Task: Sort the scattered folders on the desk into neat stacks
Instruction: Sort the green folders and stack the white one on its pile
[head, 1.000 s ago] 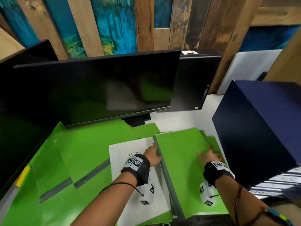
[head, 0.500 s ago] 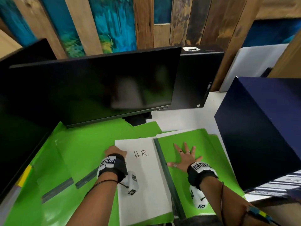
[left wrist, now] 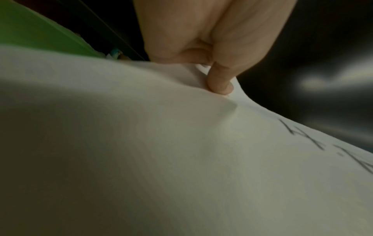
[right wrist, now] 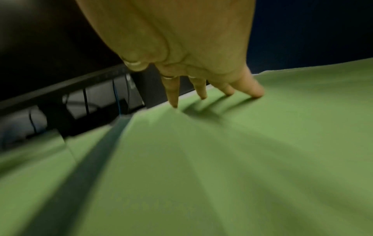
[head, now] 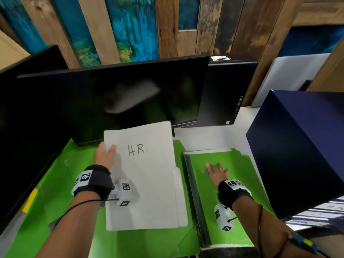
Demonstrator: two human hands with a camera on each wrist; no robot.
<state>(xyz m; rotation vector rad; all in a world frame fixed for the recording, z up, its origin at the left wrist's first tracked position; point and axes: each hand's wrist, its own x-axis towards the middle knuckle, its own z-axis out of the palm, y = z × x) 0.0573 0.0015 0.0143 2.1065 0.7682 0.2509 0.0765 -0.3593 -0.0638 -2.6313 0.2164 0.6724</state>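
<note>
A white folder [head: 149, 175] marked "H.R." is lifted off the green folders, its far end tilted up in front of the monitor. My left hand [head: 105, 155] pinches its left edge, thumb on top [left wrist: 220, 79] and fingers under the white folder [left wrist: 181, 159]. To the right lies a stack of green folders [head: 229, 198] with a grey spine. My right hand [head: 216, 171] rests flat on that stack, straight fingertips [right wrist: 256, 92] pressing the green cover [right wrist: 242, 159]. More green folders [head: 61, 183] lie spread over the left of the desk.
A large black monitor [head: 111, 101] stands close behind the folders, a second dark screen [head: 22, 127] at the left. A black computer case [head: 223, 94] is at the back. A tall navy box [head: 301, 149] borders the stack on the right. White desk [head: 214, 136] shows between.
My left hand has lifted the white folder off the desk and moved it forward and up. My right hand stayed on the green stack, spread flat.
</note>
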